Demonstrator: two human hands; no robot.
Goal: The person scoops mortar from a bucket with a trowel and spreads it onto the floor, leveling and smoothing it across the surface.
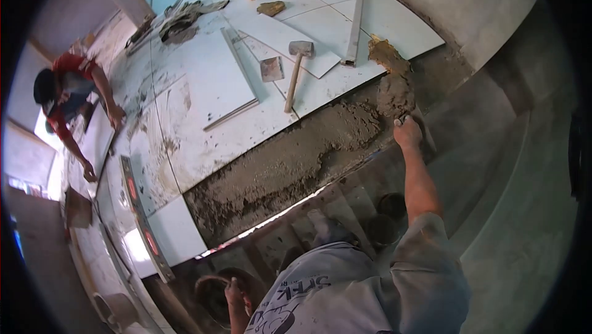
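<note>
My right hand [407, 134] is stretched forward, its fingers wrapped round the handle of a trowel. A heap of wet mortar [396, 95] covers the trowel's blade, so little of the tool shows. Below and to the left lies a bed of grey mortar [271, 160], spread along the edge of the white floor tiles [203, 164]. Down at the lower left, my left hand [234, 296] is closed at the rim of a dark round bucket [206, 281]; the bucket's inside is in shadow.
A mallet [293, 81], a loose tile [216, 81], a metal straightedge [356, 20] and a spirit level [143, 220] lie on the tiled floor. Steps [265, 254] drop away below the mortar. Another person [74, 97] crouches at the left, hands on a tile.
</note>
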